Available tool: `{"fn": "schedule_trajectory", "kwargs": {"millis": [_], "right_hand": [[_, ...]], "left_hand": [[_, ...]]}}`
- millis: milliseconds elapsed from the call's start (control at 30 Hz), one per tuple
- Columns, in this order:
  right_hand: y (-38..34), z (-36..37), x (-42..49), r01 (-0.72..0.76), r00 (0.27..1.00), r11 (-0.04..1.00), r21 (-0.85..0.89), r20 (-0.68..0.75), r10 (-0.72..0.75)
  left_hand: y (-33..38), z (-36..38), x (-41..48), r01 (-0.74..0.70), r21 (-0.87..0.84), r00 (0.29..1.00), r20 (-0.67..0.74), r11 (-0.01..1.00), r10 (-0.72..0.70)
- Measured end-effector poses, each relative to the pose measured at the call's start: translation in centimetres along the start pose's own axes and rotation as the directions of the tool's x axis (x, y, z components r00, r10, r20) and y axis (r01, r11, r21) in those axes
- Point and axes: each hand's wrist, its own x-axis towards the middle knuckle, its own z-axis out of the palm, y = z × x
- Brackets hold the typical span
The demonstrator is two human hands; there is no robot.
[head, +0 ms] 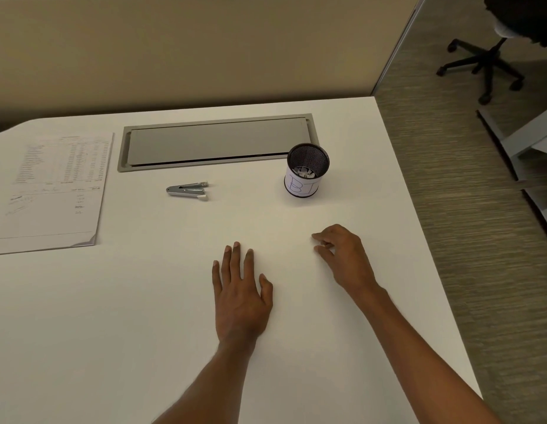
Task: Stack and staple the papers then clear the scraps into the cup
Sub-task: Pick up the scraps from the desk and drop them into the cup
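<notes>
A stack of printed papers lies flat at the far left of the white desk. A small metal stapler lies on its side mid-desk. To its right stands a black mesh cup with a white paper label; white scraps show inside it. My left hand rests flat on the desk, fingers spread, holding nothing. My right hand hovers low below the cup, fingers curled with thumb and forefinger close together; whether anything is pinched between them I cannot tell.
A grey cable hatch is set into the desk behind the stapler. A beige partition backs the desk. The desk's right edge drops to carpet, where an office chair and another desk's leg stand.
</notes>
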Motion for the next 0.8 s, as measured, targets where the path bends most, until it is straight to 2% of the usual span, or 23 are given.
{"fn": "schedule_trajectory", "kwargs": {"millis": [200,600,733,800], "right_hand": [[-0.4,0.7,0.8,0.043,0.998,0.992,-0.122,0.05,-0.037],[-0.5,1.3,0.2,0.019,1.0,0.934,-0.357,-0.005,-0.023],[-0.3,1.7,0.2,-0.004,0.999,0.947,-0.322,0.045,0.02],[-0.6,1.5,0.7,-0.003,1.0,0.945,-0.328,0.002,0.004]], "left_hand": [[0.0,0.1,-0.1,-0.002,-0.006,1.0,0.004,1.0,0.002],[-0.1,0.1,-0.1,-0.002,0.001,1.0,0.006,1.0,0.002],[0.0,0.1,-0.1,-0.002,-0.007,1.0,-0.001,1.0,0.002],[0.0,0.0,-0.1,0.001,-0.01,1.0,0.001,1.0,-0.001]]}}
